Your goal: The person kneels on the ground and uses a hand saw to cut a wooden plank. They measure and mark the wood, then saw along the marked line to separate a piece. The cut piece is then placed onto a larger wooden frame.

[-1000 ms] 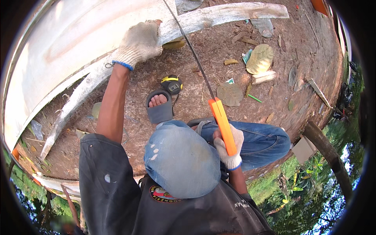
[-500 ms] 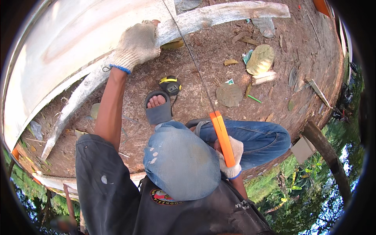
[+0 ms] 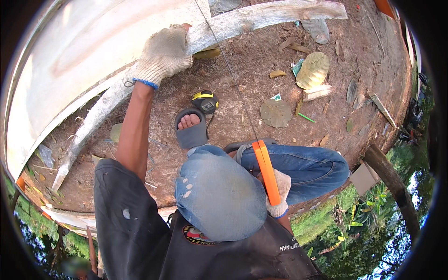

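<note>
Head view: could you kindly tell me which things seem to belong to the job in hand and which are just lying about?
Job, it seems:
saw, in the right hand
plank, under the left hand
tape measure, probably, on the ground

Lying about, it seems:
leaves
wood block
green stick

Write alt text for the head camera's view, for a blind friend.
A gloved right hand grips an orange handle whose thin blade passes over a pale wood strip; the gloved left hand rests on the strip. A whitish board lies alongside; a tape measure and leaves lie on dirt.
</note>
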`<action>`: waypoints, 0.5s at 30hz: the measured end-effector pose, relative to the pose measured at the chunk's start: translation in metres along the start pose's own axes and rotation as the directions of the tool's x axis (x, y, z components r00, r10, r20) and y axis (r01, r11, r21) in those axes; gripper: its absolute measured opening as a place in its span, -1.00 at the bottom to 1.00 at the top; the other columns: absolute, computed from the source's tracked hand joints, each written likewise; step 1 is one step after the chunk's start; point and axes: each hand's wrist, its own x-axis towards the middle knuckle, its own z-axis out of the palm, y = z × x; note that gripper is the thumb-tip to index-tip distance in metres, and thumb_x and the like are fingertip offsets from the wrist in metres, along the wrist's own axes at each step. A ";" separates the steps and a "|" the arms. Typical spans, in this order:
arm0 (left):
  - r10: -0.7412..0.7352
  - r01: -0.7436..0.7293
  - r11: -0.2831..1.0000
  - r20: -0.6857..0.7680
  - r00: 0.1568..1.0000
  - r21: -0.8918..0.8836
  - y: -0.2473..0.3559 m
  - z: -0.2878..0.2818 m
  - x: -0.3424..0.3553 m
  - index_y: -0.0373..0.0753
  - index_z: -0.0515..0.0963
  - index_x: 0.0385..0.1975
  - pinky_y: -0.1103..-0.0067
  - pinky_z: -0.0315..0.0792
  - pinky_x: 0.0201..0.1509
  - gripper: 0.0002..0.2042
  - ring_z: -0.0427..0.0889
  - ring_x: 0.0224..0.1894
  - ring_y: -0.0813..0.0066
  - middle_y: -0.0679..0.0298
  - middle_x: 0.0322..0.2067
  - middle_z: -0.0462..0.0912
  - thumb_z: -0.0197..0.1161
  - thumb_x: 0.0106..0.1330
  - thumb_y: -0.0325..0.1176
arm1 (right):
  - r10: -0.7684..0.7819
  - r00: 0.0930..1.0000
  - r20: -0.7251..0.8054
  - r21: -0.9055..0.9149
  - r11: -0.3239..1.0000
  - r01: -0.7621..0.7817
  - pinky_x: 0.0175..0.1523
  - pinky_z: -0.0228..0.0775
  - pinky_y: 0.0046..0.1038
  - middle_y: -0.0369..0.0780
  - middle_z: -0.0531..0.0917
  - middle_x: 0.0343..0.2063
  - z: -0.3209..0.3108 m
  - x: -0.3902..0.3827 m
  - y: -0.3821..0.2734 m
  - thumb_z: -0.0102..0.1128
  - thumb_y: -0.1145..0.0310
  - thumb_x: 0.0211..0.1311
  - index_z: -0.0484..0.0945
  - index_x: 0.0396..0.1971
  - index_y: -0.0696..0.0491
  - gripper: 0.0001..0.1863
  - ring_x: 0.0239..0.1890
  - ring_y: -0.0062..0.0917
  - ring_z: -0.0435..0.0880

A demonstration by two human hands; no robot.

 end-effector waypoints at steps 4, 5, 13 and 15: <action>0.162 -0.157 0.986 -0.100 0.982 0.055 0.021 0.022 0.017 -0.31 0.55 0.10 0.28 0.68 -0.03 -0.45 0.78 -0.12 0.06 -0.04 -0.18 0.74 0.39 0.03 -0.34 | -0.117 0.984 -0.137 0.094 0.987 0.130 -0.43 0.39 -0.27 -0.10 0.54 -0.58 0.046 0.150 0.029 0.40 0.33 0.16 0.58 -0.47 0.12 -0.80 -0.56 -0.10 0.57; 0.156 -0.155 0.987 -0.028 0.987 0.044 0.026 0.019 0.022 -0.31 0.55 0.10 0.28 0.68 -0.04 -0.46 0.78 -0.12 0.06 -0.04 -0.18 0.74 0.37 0.04 -0.36 | -0.128 0.977 -0.170 0.113 0.983 0.148 -0.42 0.38 -0.27 -0.11 0.53 -0.58 0.048 0.167 0.033 0.40 0.35 0.16 0.56 -0.47 0.12 -0.80 -0.56 -0.11 0.55; 0.021 -0.020 0.998 -0.014 1.000 0.055 -0.005 0.007 -0.004 -0.32 0.55 0.10 0.28 0.68 -0.04 -0.45 0.78 -0.12 0.06 -0.02 -0.17 0.74 0.40 0.03 -0.32 | 0.097 0.995 0.031 -0.051 0.994 -0.095 -0.30 0.55 -0.31 -0.20 0.65 -0.54 -0.008 -0.030 0.013 0.44 0.20 -0.09 0.62 -0.41 -0.01 -0.73 -0.45 -0.23 0.72; 0.019 -0.018 0.997 -0.009 1.000 0.069 -0.005 0.001 -0.008 -0.32 0.55 0.11 0.28 0.68 -0.04 -0.44 0.78 -0.12 0.06 -0.02 -0.17 0.75 0.41 0.04 -0.31 | -0.047 0.999 0.010 -0.051 0.998 0.047 -0.38 0.49 -0.34 -0.18 0.61 -0.58 0.013 0.041 0.014 0.38 0.27 0.06 0.62 -0.40 0.06 -0.80 -0.53 -0.26 0.68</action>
